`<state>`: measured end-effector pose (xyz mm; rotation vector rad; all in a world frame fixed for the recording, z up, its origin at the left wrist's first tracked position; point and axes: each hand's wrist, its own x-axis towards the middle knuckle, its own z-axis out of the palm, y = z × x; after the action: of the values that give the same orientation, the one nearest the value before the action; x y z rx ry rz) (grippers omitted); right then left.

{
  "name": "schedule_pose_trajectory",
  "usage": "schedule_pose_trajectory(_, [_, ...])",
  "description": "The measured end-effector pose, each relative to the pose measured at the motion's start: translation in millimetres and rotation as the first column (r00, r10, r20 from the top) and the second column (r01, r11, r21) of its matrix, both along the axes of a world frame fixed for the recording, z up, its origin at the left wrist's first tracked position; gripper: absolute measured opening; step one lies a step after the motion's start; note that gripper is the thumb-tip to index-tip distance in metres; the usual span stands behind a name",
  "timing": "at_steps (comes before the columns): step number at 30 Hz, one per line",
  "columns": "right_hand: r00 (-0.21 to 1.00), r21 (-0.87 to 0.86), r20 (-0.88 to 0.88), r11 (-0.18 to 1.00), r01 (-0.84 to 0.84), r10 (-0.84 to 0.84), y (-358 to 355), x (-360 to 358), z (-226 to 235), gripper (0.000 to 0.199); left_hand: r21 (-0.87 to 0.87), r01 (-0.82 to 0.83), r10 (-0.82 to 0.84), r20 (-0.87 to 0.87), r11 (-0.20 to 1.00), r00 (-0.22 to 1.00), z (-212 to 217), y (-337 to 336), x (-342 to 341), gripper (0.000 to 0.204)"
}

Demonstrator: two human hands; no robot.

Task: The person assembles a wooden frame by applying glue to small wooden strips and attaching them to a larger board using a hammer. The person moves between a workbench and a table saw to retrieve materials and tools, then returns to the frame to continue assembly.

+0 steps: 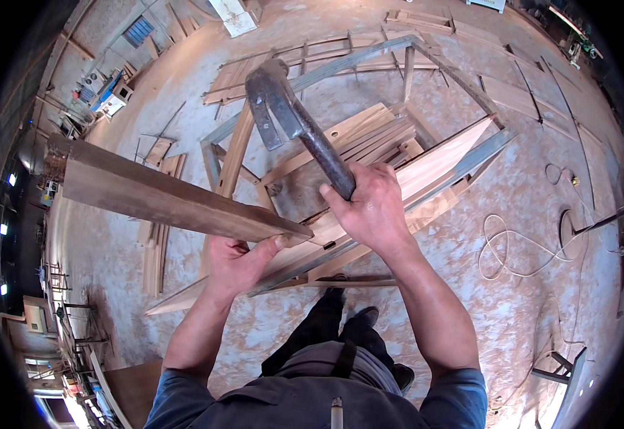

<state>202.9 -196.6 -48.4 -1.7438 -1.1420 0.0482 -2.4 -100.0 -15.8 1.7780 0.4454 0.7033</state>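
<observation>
My right hand (375,211) is closed around the dark handle of a claw hammer (319,150), whose worn metal head rises up and to the left. In my left hand (239,266) is a thick brown wooden beam (176,204), gripped near its right end. The thumb lies along the beam's edge, and the other fingers are mostly hidden. The beam slants up to the far left, with its rough end in the air. Its right end is over or against a long pale plank (462,154), beside a small dark slot.
A grey metal frame (326,68) with wooden posts stands before me, with several boards (380,139) inside it. More boards (156,250) lie on the floor to the left, and clamped panels (276,57) at the back. A pale cord (494,247) curls on the right.
</observation>
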Motion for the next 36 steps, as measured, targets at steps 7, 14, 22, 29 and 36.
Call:
schedule_pose_trajectory(7, [0.997, -0.056, 0.071, 0.998, 0.008, -0.004, 0, 1, 1, 0.024, -0.010, -0.056, 0.055, -0.009, 0.998, 0.998, 4, 0, 9, 0.035])
schedule_pose_trajectory(14, [0.999, -0.021, 0.050, 1.000, -0.009, 0.011, 1, 3, 0, 0.025, 0.052, -0.014, 0.018, -0.064, 0.999, 0.998, 11, 1, 9, 0.025])
schedule_pose_trajectory(22, [0.999, -0.019, 0.033, 0.999, -0.035, 0.036, 1, 4, -1, 0.025, 0.295, 0.055, 0.020, -0.247, 0.954, 0.969, -14, -5, 19, 0.029])
schedule_pose_trajectory(29, [0.998, -0.045, 0.050, 0.998, -0.032, 0.034, 1, 5, -1, 0.026, 0.255, -0.091, 0.103, -0.034, 0.963, 0.994, 1, -8, 13, 0.035])
schedule_pose_trajectory(36, [0.998, -0.012, 0.052, 1.000, -0.028, 0.029, 1, 6, -1, 0.030, 0.419, 0.103, 0.004, -0.246, 0.902, 0.969, 0, 0, 8, 0.039])
